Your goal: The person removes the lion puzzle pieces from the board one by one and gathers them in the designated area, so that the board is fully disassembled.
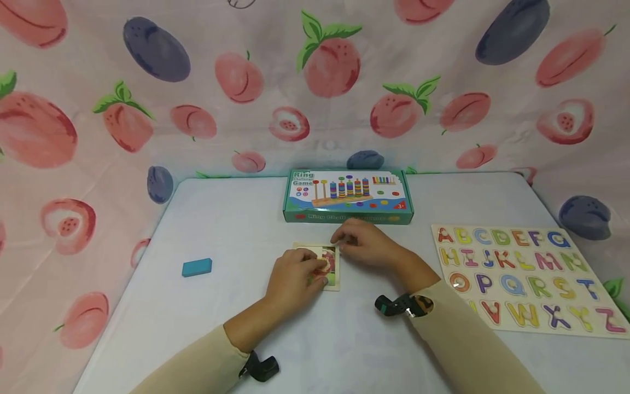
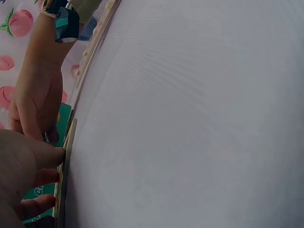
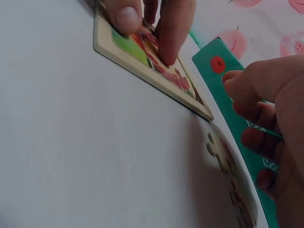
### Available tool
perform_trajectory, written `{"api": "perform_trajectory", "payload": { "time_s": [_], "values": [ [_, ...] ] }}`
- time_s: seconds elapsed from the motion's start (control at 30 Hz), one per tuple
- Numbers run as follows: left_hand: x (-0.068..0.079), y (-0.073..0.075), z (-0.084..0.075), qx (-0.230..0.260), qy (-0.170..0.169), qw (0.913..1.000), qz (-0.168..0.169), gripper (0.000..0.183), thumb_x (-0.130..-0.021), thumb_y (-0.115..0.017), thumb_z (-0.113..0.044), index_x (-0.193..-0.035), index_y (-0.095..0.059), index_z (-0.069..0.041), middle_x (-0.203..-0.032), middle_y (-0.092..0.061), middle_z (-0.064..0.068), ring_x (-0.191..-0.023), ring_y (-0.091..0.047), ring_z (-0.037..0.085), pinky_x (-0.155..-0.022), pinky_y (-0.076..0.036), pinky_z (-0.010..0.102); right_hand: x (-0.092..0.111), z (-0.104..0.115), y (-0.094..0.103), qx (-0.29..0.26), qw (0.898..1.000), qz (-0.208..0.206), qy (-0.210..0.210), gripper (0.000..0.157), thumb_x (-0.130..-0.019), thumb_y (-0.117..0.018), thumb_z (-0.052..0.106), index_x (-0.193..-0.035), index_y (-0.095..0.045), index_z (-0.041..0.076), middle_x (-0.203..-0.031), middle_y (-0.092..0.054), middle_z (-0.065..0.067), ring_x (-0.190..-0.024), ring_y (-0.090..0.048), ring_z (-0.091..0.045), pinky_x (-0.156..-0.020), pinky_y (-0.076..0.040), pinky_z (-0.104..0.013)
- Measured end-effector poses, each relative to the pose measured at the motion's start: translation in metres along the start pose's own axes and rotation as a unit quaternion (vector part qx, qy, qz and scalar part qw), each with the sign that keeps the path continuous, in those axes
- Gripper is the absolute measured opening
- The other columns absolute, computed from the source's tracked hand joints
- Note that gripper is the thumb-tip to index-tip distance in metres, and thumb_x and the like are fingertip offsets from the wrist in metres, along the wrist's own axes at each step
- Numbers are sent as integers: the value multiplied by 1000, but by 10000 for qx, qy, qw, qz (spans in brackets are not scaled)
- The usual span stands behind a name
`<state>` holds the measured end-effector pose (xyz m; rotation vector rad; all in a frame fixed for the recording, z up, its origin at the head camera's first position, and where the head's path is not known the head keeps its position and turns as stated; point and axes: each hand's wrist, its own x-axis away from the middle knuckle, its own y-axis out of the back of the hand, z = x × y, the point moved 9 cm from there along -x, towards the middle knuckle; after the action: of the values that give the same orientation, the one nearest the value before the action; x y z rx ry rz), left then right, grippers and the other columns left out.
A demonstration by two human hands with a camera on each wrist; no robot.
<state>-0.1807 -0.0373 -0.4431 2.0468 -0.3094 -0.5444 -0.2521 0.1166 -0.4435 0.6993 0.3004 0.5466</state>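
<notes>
A small square wooden jigsaw puzzle [image 1: 336, 284] with a coloured picture in a pale frame lies on the white table. My left hand [image 1: 291, 280] rests over its left part and hides much of the picture. In the right wrist view the left thumb [image 3: 127, 20] and a finger press down on the picture. My right hand [image 1: 366, 247] hovers just beyond the puzzle's far right corner, fingers loosely bent, nothing visible in them. Loose jigsaw pieces [image 3: 219, 153] lie on the table beside the puzzle, below the right hand; in the head view that hand hides them.
Behind the hands lies a green Ring Challenge Game box [image 1: 348, 216]. A blue block [image 1: 197, 267] sits to the left. An alphabet puzzle board [image 1: 443, 246] lies on the right, partly covered by the right sleeve. Fruit-patterned cloth [image 1: 334, 126] hangs behind the table.
</notes>
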Motion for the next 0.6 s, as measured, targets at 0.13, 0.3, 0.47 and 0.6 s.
{"api": "perform_trajectory", "payload": {
  "time_s": [0.13,0.3,0.47,0.6],
  "values": [
    [-2,0,-1,-47,-26,10000,-32,30,-88,-89,-25,-116,-84,-14,-115,-69,4,-107,-61,30,-93,-50,49,-5,6,-8,216,9995,149,170,23,-97,-69,5,-116,-77,16,-113,-68,2,-94,-57,-18,-83,-50,-36],
    [-3,1,-3,-71,-56,9999,-74,29,-87,-89,-24,-113,-84,-13,-114,-69,5,-105,-62,30,-90,-50,49,-12,13,-17,499,9975,422,280,23,-97,-71,6,-115,-80,18,-110,-67,4,-97,-58,-16,-85,-49,-35],
    [-3,0,-1,-12,138,9999,73,28,-88,-89,-26,-113,-84,-15,-115,-69,4,-107,-61,29,-92,-50,48,-15,16,-25,871,9937,675,186,19,-97,-77,13,-115,-81,20,-107,-64,6,-96,-56,-13,-86,-48,-33],
    [-3,0,0,-24,169,9998,90,29,-88,-89,-27,-113,-84,-16,-115,-69,3,-107,-61,28,-92,-50,48,-16,15,-26,976,9927,685,165,19,-96,-79,14,-114,-81,21,-107,-63,6,-93,-55,-12,-83,-48,-32]
  ]
}}
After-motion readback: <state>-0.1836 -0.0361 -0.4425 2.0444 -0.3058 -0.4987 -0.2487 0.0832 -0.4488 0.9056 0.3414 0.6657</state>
